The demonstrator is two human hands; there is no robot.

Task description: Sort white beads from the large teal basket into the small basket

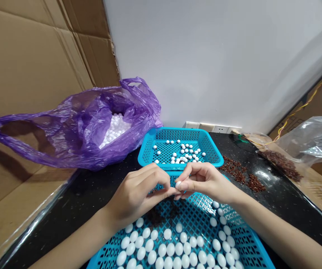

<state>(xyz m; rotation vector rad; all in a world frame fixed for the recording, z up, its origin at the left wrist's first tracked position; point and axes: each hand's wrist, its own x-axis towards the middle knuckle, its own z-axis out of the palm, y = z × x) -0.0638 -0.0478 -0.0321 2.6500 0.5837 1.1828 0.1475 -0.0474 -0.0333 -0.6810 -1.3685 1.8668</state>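
Observation:
My right hand (205, 182) pinches a small white ball (178, 185) between thumb and fingers. Close against it, the fingers of my left hand (140, 190) are pressed together; what they hold, if anything, is hidden. Both hands hover over the far part of a large blue plastic basket (257, 248). Many white balls (170, 249) lie in its near half and along its right side. A dark patch of small brown bits (156, 216) rests on the basket floor beneath my left hand.
Behind stands a smaller blue basket (217, 158) with scattered white balls. A purple plastic bag (93, 130) of white balls sits left, against cardboard (31, 48). Reddish-brown bits (235, 170) lie on the black tabletop (93, 194), beside a clear bag (312, 140). A socket strip (219, 129) lines the wall.

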